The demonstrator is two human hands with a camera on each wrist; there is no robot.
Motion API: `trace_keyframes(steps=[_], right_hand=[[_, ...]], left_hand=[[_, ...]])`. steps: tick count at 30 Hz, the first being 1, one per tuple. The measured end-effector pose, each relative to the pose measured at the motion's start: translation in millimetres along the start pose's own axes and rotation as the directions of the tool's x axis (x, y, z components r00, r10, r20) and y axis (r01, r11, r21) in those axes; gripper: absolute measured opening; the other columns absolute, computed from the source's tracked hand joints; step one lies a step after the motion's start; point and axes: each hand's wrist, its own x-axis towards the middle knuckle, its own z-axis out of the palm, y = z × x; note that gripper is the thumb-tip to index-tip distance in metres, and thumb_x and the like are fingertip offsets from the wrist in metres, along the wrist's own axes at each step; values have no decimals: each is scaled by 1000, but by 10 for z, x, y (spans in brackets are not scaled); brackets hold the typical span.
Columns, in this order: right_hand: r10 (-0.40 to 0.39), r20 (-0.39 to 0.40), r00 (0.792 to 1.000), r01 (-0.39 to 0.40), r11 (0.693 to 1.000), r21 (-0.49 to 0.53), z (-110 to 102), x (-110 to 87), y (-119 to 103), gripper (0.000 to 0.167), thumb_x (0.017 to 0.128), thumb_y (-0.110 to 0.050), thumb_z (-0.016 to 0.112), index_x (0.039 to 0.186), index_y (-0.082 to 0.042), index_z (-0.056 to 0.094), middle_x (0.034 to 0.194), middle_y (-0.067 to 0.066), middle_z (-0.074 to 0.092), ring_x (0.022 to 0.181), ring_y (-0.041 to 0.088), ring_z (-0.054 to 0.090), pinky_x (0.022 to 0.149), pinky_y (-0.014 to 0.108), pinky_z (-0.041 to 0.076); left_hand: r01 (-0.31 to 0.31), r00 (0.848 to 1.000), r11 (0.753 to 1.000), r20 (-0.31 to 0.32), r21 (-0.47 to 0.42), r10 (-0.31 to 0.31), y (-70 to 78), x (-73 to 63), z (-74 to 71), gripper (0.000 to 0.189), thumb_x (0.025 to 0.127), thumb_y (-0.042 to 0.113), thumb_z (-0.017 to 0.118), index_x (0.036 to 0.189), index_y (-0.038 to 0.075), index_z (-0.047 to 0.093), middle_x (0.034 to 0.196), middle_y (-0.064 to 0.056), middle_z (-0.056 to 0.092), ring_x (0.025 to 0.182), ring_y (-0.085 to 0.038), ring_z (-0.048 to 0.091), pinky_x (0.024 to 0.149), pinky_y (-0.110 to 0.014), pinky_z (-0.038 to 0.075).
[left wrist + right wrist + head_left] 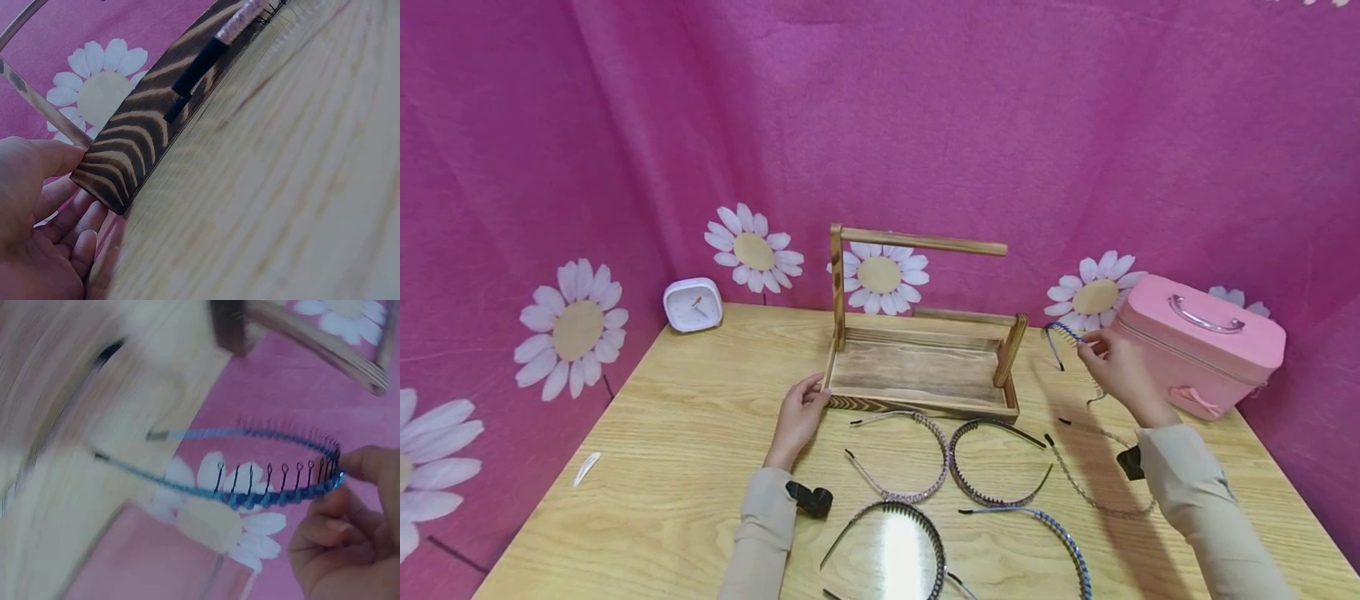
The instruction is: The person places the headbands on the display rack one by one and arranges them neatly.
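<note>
A blue beaded headband [262, 499] with wire teeth is pinched at its curved top between the thumb and fingers of my right hand [1117, 372], raised near the pink case. My left hand [797, 419] holds the front left corner of a wooden tray with a handle bar [917, 408], thumb against the edge and fingers bent beside the corner in the left wrist view. In front of the tray lie a pink headband [942, 467], a dark purple one [958, 471], a black one [934, 542] and another blue one [1071, 542].
The pink case [1210, 342] with a silver handle stands at the back right. A thin headband [1101, 502] lies under my right forearm. A white clock [693, 305] is at the back left, a white hair clip [586, 469] near the left edge. Flowered cloth [925, 125] hangs behind.
</note>
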Motion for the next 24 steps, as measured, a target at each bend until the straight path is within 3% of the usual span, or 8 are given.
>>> trace_keyframes(steps=[2, 4, 9, 11, 16, 19, 22, 24], right_hand=[[73, 15, 997, -74, 994, 75, -26, 26, -5, 30, 97, -14, 53, 107, 14, 62, 82, 20, 69, 64, -3, 51, 55, 20, 44], [149, 39, 988, -154, 974, 166, -50, 40, -8, 36, 100, -18, 51, 112, 14, 62, 77, 5, 70, 66, -7, 50, 57, 17, 43], [305, 123, 944, -329, 880, 342, -89, 52, -33, 46, 101, -34, 51, 120, 7, 61, 70, -32, 58, 74, -13, 50, 63, 13, 42], [337, 155, 929, -371, 851, 373, -98, 53, -49, 41, 100, -38, 51, 117, -3, 64, 71, -34, 58, 77, -13, 50, 65, 12, 43], [400, 203, 894, -448, 764, 464, -129, 82, -86, 16, 99, -40, 53, 91, -32, 65, 71, -32, 59, 76, -10, 51, 65, 11, 47], [434, 231, 871, -484, 680, 551, -167, 138, -124, 20, 98, -38, 55, 80, -40, 65, 69, -27, 60, 68, -6, 53, 60, 14, 49], [439, 276, 855, -502, 568, 652, -215, 223, -176, 26, 98, -32, 57, 75, -37, 68, 67, -19, 61, 58, -2, 51, 51, 17, 46], [437, 292, 851, -504, 521, 689, -249, 283, -224, 28, 98, -30, 57, 74, -36, 69, 66, -16, 62, 57, 0, 50, 49, 19, 44]], left_hand=[[1, 1000, 1000, 0, -2, -1, -1, 0, -2, 39, 96, 8, 57, 132, -6, 55, 118, -24, 57, 106, -30, 58, 89, -27, 46], [-2, 1000, 1000, 3, 1, 2, -2, 0, -4, 39, 96, 9, 57, 132, -6, 55, 118, -24, 57, 106, -30, 58, 90, -29, 47], [-5, 1000, 1000, -1, -4, 5, -7, 0, -9, 39, 96, 9, 57, 132, -6, 55, 118, -24, 58, 105, -29, 58, 89, -29, 46], [-1, 1000, 1000, -4, -7, 1, -8, 0, -10, 38, 96, 8, 57, 131, -6, 55, 118, -24, 58, 105, -28, 58, 89, -27, 45], [-12, 1000, 1000, -6, 1, 12, -11, 1, -7, 38, 95, 8, 57, 130, -7, 56, 117, -24, 57, 102, -27, 58, 86, -24, 46], [-12, 1000, 1000, -5, 1, 12, -13, 5, -7, 39, 95, 8, 57, 131, -7, 55, 117, -24, 56, 102, -28, 58, 87, -25, 46], [-8, 1000, 1000, -4, 1, 8, -15, 4, -12, 39, 95, 8, 57, 131, -7, 55, 118, -24, 56, 104, -29, 58, 88, -26, 46], [-3, 1000, 1000, -4, 0, 3, -14, 0, -15, 39, 95, 8, 57, 131, -6, 55, 118, -24, 57, 104, -29, 58, 89, -27, 46]])
